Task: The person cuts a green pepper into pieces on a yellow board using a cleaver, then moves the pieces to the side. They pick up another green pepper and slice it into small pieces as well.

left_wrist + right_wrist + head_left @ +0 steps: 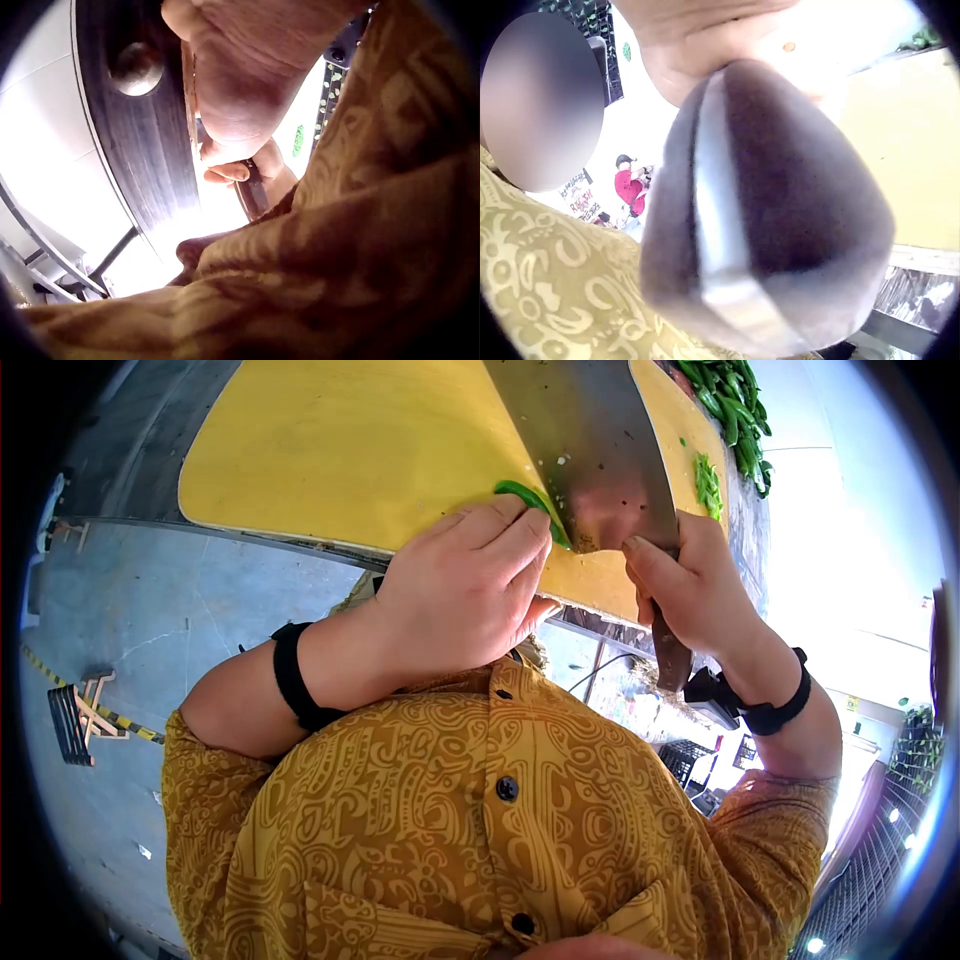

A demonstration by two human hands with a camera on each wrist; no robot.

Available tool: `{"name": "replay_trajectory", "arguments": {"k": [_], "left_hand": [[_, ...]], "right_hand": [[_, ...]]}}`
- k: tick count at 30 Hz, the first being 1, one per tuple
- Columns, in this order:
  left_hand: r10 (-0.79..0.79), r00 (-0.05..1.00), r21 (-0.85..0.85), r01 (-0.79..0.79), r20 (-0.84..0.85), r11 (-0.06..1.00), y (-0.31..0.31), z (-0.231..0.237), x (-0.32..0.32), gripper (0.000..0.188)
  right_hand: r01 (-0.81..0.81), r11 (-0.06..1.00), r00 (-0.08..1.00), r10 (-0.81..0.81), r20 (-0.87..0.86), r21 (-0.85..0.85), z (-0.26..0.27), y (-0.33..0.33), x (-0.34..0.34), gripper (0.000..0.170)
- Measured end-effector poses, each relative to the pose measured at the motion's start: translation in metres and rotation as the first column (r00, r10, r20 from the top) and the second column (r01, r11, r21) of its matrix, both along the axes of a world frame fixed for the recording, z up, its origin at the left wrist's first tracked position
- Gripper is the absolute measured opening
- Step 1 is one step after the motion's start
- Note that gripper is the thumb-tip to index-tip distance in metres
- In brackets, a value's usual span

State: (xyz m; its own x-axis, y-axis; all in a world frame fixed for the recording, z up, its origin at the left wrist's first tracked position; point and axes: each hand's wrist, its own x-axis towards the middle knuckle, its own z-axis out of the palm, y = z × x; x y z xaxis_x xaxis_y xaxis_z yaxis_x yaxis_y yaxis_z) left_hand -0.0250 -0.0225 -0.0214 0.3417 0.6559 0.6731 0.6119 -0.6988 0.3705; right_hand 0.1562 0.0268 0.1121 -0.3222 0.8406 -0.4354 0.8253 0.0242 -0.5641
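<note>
On the yellow cutting board [330, 450] lies a long green pepper [520, 491], close to the front edge. My left hand [465, 580] holds it down, fingers bent over it and hiding its middle. Right beside those fingertips stands the broad blade of a cleaver [610, 445], specked with small bits. My right hand [700, 575] grips the cleaver where the blade meets the handle, thumb lying along the blade. The dark wooden handle [802, 180] fills the middle of the right wrist view. Beyond the left hand [247, 82], the left wrist view shows the handle again.
Cut green pepper pieces [708, 485] sit at the board's right side. A heap of whole green peppers [735, 410] lies beyond them. A folding stool [85, 715] stands on the floor at left. A person in red [630, 187] is in the background.
</note>
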Motion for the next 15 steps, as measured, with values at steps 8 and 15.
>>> {"name": "replay_trajectory", "arguments": {"k": [8,15], "left_hand": [[-0.006,1.000,0.015,0.006,0.011,1.000,-0.001,0.001,0.002,0.053],[0.001,1.000,-0.002,-0.001,0.017,1.000,0.001,0.000,0.003,0.050]], "right_hand": [[-0.084,0.994,0.996,0.083,0.020,0.071,0.017,-0.016,-0.001,0.018],[-0.251,0.957,0.966,0.239,0.096,0.145,0.008,-0.010,0.005,0.019]]}}
